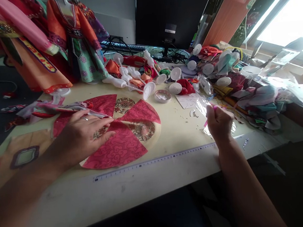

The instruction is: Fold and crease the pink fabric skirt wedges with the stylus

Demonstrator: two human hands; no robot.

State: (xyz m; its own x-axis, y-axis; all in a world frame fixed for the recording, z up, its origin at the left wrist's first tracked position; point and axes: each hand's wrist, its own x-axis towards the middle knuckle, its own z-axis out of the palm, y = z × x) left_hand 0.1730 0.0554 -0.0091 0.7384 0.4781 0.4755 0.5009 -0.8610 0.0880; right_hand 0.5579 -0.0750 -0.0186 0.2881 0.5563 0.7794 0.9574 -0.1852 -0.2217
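Note:
My left hand [83,133], a ring on one finger, lies with fingers stretched over the middle of a round layout of cloth. Wedges of red patterned fabric [116,149] alternate there with cream floral ones [143,130]. A folded bundle of pinkish cloth [62,109] lies just behind this hand. My right hand [220,122] is closed in a fist around a thin pink stick-like tool [205,123], whose ends show above and below the fingers. It is held over clear plastic and small bits at the right of the table.
A long ruler [157,159] runs along the table's front. Dressed dolls [76,39] stand at the back left. White doll stands [149,90], a small round dish [162,96] and heaped fabric [258,105] fill the back and right. Behind stands a dark monitor [170,14].

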